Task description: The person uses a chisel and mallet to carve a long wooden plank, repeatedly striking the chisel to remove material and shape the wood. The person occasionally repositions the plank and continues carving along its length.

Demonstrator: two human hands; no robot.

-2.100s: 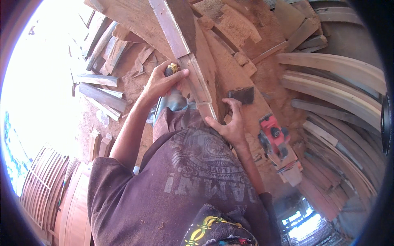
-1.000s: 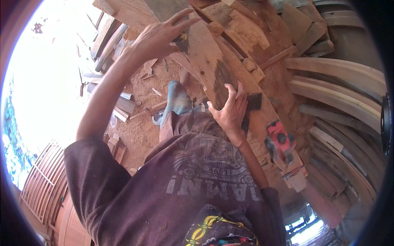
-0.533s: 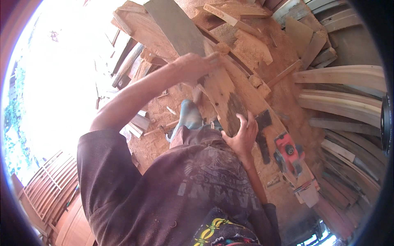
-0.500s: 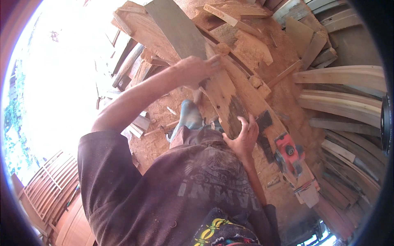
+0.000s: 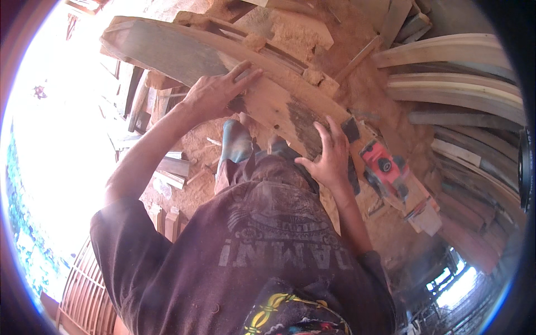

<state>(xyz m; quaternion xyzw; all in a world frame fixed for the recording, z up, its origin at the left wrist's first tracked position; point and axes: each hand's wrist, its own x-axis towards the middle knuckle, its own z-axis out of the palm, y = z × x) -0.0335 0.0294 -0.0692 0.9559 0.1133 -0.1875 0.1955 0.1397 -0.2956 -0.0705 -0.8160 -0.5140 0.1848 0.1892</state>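
Note:
A long wooden plank (image 5: 268, 106) lies slantwise in front of me, its far left part grey and its nearer part bare brown with dark patches. Across its near edge rests my left hand (image 5: 219, 94), fingers stretched out flat over the wood. My right hand (image 5: 329, 153) is at the plank's near right end, fingers spread and pointing away; whether the palm touches the wood I cannot tell. Right of that hand, a red and black power tool (image 5: 384, 166) with a round black knob sits on a sawdust-covered timber.
Curved timber pieces (image 5: 446, 89) are stacked along the right side. Offcuts (image 5: 173, 167) and sawdust lie on the ground at the left. A slatted wooden frame (image 5: 84, 285) stands at the lower left. Beyond the plank are a narrow stick (image 5: 357, 58) and more scrap wood.
The plank's far end has swung left. My left hand has moved left and its fingers now lie flatter on the wood. The right hand has lifted slightly and opened wider; the whole view has shifted.

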